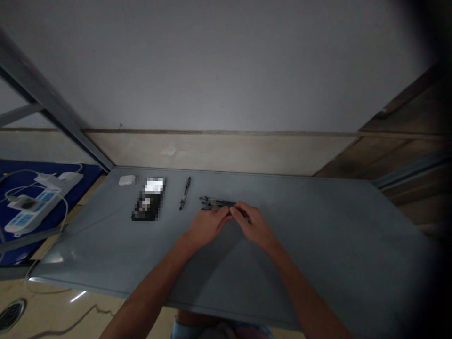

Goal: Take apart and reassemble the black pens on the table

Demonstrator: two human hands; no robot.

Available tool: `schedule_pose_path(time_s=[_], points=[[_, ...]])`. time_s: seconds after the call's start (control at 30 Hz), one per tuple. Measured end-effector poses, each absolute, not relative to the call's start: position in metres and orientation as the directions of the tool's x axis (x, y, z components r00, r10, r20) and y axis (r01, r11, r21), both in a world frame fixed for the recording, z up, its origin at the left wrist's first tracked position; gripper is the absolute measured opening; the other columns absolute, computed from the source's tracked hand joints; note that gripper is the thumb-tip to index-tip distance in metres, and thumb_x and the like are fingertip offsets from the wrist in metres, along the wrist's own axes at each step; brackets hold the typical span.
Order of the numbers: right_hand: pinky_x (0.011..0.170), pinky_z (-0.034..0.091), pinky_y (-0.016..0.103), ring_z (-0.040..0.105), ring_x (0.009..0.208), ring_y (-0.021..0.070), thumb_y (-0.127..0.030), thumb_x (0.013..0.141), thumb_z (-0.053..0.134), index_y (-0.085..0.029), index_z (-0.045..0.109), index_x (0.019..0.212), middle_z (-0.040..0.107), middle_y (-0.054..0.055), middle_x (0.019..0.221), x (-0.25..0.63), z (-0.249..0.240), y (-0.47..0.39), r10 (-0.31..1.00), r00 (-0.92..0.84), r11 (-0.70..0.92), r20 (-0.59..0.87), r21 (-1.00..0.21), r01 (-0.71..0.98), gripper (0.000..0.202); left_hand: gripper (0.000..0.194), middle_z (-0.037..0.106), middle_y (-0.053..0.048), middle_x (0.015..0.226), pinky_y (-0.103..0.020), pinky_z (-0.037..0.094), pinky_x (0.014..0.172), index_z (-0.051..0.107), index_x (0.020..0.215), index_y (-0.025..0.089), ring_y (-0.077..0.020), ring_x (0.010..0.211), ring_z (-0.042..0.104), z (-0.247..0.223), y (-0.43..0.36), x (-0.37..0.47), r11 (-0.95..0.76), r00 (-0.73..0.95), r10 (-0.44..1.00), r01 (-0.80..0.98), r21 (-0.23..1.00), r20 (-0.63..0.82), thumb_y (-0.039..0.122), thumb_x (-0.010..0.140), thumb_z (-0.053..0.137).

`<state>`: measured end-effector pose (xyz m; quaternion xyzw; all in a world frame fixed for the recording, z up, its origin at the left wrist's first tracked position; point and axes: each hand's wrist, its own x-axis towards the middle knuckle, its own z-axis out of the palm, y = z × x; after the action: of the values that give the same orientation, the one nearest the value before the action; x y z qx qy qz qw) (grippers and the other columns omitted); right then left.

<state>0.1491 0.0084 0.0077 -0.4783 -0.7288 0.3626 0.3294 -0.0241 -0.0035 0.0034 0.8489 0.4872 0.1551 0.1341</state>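
Several dark pens [216,203] lie side by side on the grey table, pointing left to right. Their right ends run behind my fingers. My left hand [209,225] and my right hand [254,225] meet at these ends, thumbs almost touching. Both hands are closed in a pinch around a dark, slim piece that looks like a pen, mostly hidden by the fingers. To the left, one separate pen [184,193] with dark ends and a lighter middle lies slanted, apart from both hands.
A blurred-out black and white item [148,205] and a small white case [127,180] lie on the table's left part. Beyond the grey table's [318,245] left edge, a white power strip [42,205] with cables rests on a blue surface. A wall stands behind the table.
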Motion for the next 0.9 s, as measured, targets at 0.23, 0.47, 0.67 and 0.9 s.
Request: schedule_pose_path(time_s=[0.23,0.47,0.67,0.9], points=[[0.051,0.029,0.025,0.04,0.055,0.0131,-0.042,0.094,0.042,-0.021,0.043,0.061,0.038,-0.003,0.057,0.151,0.008,0.008,0.936,-0.33,0.273,0.127,-0.852,0.446,0.039,0.039,0.07,-0.008,0.089,-0.028,0.047,0.063,0.054,0.108,0.019,-0.0196,0.075,0.068,0.003,-0.005,-0.021,-0.505,0.497,0.858,0.77,0.389,0.13,0.041,0.1,0.024],[0.054,0.037,0.025,0.048,0.058,0.0132,-0.05,0.092,0.043,-0.02,0.051,0.073,0.051,-0.001,0.063,0.145,0.005,0.007,0.934,-0.348,0.167,0.077,-0.958,0.235,0.037,0.035,0.062,-0.002,0.071,-0.026,0.046,0.062,0.046,0.099,0.019,-0.0139,0.063,0.061,0.006,-0.008,-0.017,-0.295,0.336,0.932,0.484,0.824,0.136,0.043,0.1,0.02],[0.06,0.047,0.028,0.061,0.066,0.0154,-0.045,0.088,0.056,-0.024,0.049,0.119,0.064,0.001,0.079,0.142,0.004,0.006,0.883,-0.469,-0.052,-0.03,-0.998,-0.033,0.038,0.028,0.067,-0.006,0.099,-0.031,0.051,0.078,0.033,0.11,0.022,-0.0136,0.082,0.064,0.011,0.001,-0.021,-0.164,0.105,0.983,0.139,0.977,0.15,0.046,0.098,0.025],[0.059,0.046,0.029,0.054,0.061,0.0144,-0.047,0.083,0.062,-0.022,0.066,0.093,0.057,0.0,0.067,0.154,0.012,0.015,0.98,-0.193,-0.108,-0.043,-0.935,-0.338,0.028,0.029,0.068,-0.006,0.093,-0.028,0.05,0.073,0.052,0.089,0.017,-0.0143,0.08,0.063,0.002,0.012,-0.03,-0.134,0.077,0.99,0.178,0.975,0.122,0.046,0.089,0.052]])
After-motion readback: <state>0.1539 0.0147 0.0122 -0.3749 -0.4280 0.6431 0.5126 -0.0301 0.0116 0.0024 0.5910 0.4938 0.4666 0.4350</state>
